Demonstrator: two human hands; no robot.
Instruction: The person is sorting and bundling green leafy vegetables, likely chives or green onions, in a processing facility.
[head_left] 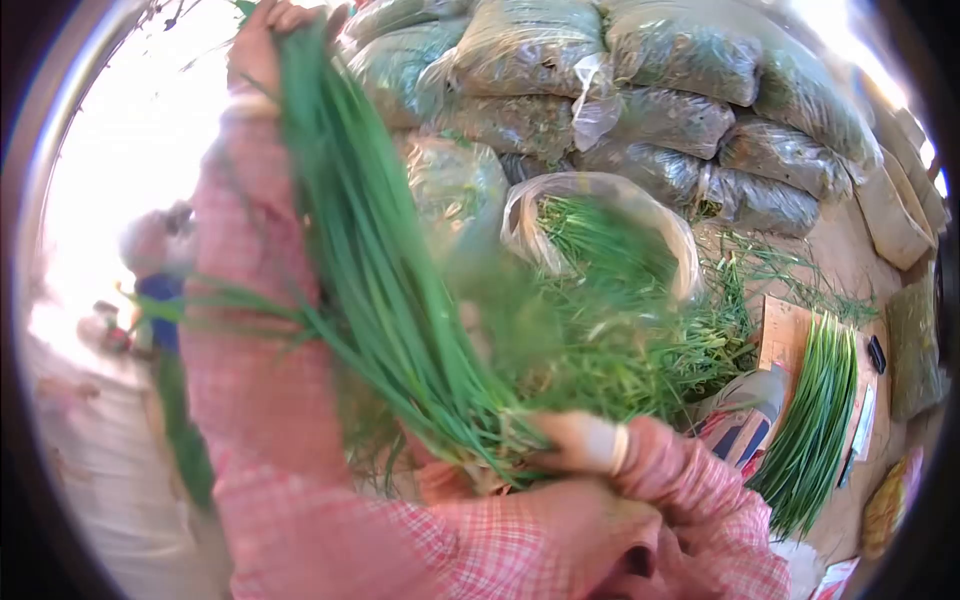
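A long bunch of green chives (pixel 375 250) stretches slantwise between my two hands. High at the upper left, my left hand (pixel 275 45) is closed around the leaf tips. Down at the pale root end, my right hand (pixel 575 440), smeared by motion, grips the stems. A few loose leaves stick out sideways from the bunch across my left sleeve. Below and beyond my right hand lies a heap of loose green leaves and trimmings (pixel 640 370), partly blurred.
An open clear plastic bag (pixel 685 250) of greens stands behind the heap. Filled plastic sacks (pixel 530 50) are stacked at the back. On the right, another chive bundle (pixel 815 420) lies over a wooden board (pixel 785 325), beside a shoe (pixel 745 405) and a small black object (pixel 877 354).
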